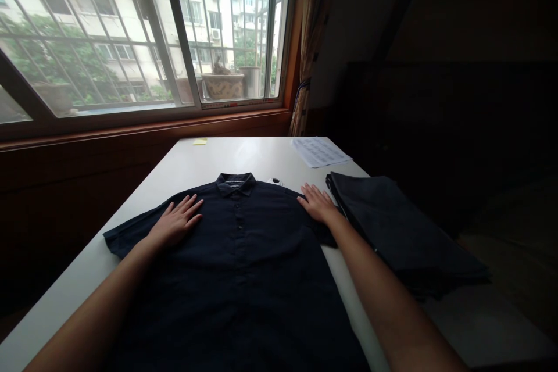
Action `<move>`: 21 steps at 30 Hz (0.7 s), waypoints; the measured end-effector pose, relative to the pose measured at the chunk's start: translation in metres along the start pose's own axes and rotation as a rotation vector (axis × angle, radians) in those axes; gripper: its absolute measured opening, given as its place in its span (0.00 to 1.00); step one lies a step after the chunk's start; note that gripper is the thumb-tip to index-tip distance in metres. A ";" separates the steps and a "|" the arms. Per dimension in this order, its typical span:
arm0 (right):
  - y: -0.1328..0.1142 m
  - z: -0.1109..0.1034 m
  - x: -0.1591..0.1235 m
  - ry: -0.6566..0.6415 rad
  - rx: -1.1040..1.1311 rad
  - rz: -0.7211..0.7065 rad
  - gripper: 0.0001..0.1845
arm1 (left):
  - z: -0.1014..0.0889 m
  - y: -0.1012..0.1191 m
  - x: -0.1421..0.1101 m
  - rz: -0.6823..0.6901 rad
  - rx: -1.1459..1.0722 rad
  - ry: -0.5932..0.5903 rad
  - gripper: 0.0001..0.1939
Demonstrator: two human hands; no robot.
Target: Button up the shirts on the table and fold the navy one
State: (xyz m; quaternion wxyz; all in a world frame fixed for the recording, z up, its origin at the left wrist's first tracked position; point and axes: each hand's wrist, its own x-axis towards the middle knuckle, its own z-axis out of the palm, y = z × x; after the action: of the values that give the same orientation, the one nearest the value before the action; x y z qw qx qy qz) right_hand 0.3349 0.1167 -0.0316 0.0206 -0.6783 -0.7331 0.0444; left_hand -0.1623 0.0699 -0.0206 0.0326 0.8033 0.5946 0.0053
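A dark navy short-sleeved shirt (244, 267) lies spread front side up on a white table (174, 168). Its collar points toward the window and the buttons down its front look fastened. My left hand (176, 221) rests flat on the shirt's left shoulder area, fingers spread. On the opposite shoulder, near the sleeve, my right hand (318, 203) lies flat with its fingers stretched out. Neither hand grips the cloth. The shirt's lower hem runs out of view at the bottom, and my right forearm hides part of the table beside it.
A stack of dark folded cloth (405, 226) lies at the table's right. Printed sheets (320, 151) and a yellow sticky note (200, 142) are near the far edge. Just beyond the right shoulder sits a small white-and-black object (275, 181). Behind stands a barred window (196, 46) with a curtain (307, 52).
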 end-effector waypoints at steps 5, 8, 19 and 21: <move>0.002 0.001 0.004 -0.001 -0.006 0.006 0.38 | 0.000 -0.021 0.000 -0.021 -0.002 -0.009 0.32; 0.004 0.003 0.006 0.001 -0.010 0.008 0.38 | 0.005 -0.053 -0.007 -0.052 0.000 -0.010 0.32; 0.009 0.012 0.012 0.025 -0.019 0.001 0.39 | -0.004 -0.137 -0.044 -0.411 -0.063 0.060 0.32; 0.009 0.012 0.012 0.029 -0.020 0.002 0.38 | -0.010 -0.140 -0.055 -0.501 -0.093 0.152 0.32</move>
State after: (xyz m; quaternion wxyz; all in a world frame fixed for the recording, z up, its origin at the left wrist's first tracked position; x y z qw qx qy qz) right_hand 0.3419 0.1285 -0.0450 0.0243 -0.6798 -0.7325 0.0274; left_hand -0.3128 0.0589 -0.0172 0.0251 0.6261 0.7747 0.0846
